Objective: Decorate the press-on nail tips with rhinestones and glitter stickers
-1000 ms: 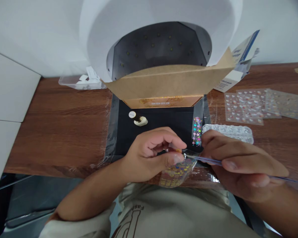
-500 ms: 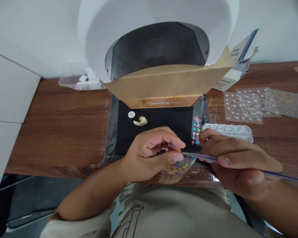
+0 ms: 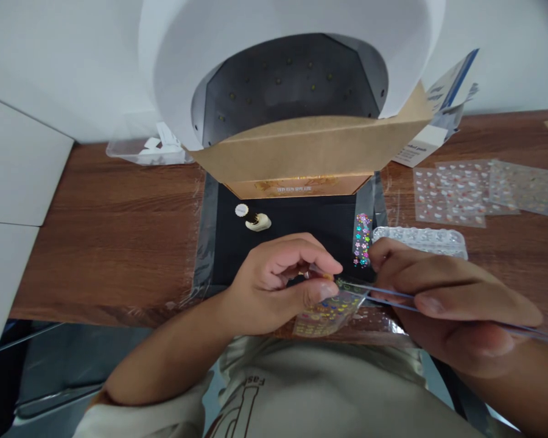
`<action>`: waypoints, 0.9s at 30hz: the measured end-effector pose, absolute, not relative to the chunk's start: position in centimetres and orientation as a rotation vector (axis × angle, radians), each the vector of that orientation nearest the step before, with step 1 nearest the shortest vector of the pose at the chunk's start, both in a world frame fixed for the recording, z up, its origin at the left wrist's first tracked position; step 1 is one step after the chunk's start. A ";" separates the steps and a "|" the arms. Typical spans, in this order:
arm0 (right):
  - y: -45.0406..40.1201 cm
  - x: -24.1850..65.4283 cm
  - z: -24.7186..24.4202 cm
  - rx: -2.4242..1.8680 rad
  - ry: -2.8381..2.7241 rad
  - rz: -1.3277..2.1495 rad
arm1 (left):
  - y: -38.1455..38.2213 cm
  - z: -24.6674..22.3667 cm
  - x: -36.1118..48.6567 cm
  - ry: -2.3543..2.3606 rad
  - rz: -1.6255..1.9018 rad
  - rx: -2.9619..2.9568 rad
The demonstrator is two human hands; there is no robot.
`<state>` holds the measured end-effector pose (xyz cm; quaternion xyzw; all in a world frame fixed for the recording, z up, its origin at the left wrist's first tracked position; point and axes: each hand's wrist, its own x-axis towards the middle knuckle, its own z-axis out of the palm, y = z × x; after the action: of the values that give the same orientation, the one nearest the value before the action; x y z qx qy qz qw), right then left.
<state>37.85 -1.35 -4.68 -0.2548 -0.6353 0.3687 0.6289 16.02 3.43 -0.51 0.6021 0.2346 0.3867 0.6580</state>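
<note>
Between thumb and fingers, my left hand [image 3: 292, 277] pinches a clear sticker sheet [image 3: 322, 313] printed with small gold and coloured shapes; it hangs over the table's front edge. My right hand [image 3: 452, 298] is closed around slim tweezers [image 3: 393, 296], whose tips reach the top of the sheet beside my left fingertips. The tweezers' two arms stand slightly apart. Whether a sticker is at their tips is too small to tell. A strip of coloured flower stickers [image 3: 361, 240] lies on the black mat [image 3: 301, 222] just beyond my hands.
A white nail lamp [image 3: 173, 79] stands on a cardboard box [image 3: 310, 152] at the back. A small cream bottle [image 3: 258, 222] lies on the mat. To the right are a clear case [image 3: 420, 240], sticker sheets [image 3: 452, 194] and an alcohol-pad box [image 3: 422, 146]; a plastic tray [image 3: 132, 146] sits left.
My right hand has drawn slightly to the right with the tweezers, and the tweezers' arms have spread apart. My left hand and the sheet have hardly moved.
</note>
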 end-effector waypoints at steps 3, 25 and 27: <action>-1.3 37.7 -4.6 -0.519 -1.495 0.741 | 3.4 -0.5 15.9 0.541 0.870 1.373; -1.4 37.7 -4.8 -0.537 -1.589 0.658 | 3.4 0.0 16.1 0.584 0.860 1.411; -1.4 37.7 -4.8 -0.545 -1.590 0.646 | 3.5 -0.1 16.1 0.585 0.867 1.414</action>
<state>37.71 -1.37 -4.81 -0.2371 -0.6917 0.2810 0.6216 16.08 3.46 -0.05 0.6192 0.2561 0.3799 0.6378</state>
